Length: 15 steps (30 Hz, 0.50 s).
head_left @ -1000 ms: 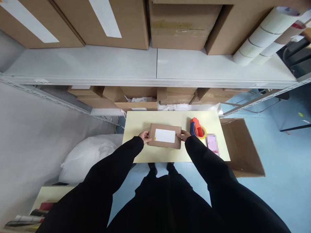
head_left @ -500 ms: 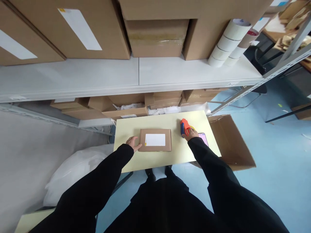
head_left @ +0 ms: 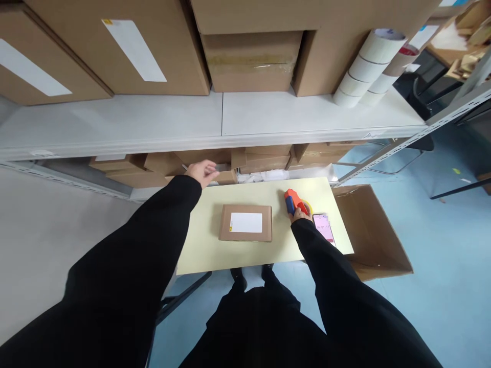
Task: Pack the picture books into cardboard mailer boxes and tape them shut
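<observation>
On the pale table (head_left: 203, 255), the closed cardboard box (head_left: 245, 225) lay flat near the middle with no hand on it, its white label (head_left: 253, 221) upward, presumably so that it could be read. To its right, the right hand (head_left: 300, 214) had its fingers curled round the red part of the tape dispenser (head_left: 293, 197), probably because that part served as its handle. The phone (head_left: 323, 226) lay just beside, perhaps to keep its screen in sight. The left hand (head_left: 201, 172) hung over the open box (head_left: 227, 177) on the lower shelf, fingers partly bent; whether they pinched anything could not be told. Half a second earlier that hand was at the cardboard box's left edge, while the right hand was already at the dispenser
</observation>
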Each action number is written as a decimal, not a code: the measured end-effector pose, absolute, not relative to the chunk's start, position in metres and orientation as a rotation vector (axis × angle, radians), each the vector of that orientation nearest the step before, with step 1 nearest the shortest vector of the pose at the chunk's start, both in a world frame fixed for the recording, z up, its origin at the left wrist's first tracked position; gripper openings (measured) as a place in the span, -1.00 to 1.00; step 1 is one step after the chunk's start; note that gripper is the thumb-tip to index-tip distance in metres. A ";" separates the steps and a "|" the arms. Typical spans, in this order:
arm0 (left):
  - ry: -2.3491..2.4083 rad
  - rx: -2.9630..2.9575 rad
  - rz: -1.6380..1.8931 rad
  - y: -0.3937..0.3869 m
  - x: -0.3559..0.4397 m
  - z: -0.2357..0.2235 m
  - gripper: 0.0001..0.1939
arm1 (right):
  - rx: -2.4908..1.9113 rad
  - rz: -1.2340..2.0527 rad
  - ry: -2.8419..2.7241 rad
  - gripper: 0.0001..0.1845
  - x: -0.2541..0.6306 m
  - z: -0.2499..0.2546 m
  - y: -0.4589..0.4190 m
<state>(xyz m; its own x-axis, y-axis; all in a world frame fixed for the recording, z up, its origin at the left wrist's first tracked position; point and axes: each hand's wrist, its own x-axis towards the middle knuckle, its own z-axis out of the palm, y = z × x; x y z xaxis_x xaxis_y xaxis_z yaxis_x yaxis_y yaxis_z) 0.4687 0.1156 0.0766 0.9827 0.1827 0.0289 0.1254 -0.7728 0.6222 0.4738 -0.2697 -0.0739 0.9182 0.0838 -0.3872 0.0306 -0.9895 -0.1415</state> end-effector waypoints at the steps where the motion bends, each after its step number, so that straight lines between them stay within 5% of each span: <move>1: 0.235 2.393 0.145 0.105 0.472 0.079 -0.61 | -2.941 0.571 -0.114 -0.60 0.469 -0.069 -0.272; 7: 0.085 1.985 -0.180 0.017 0.451 0.086 -0.50 | -2.525 0.290 -0.663 -0.79 0.427 0.006 -0.300; 15: -0.310 1.512 -0.723 -0.043 0.412 0.135 -0.53 | -2.017 0.358 -0.967 -0.83 0.372 0.099 -0.310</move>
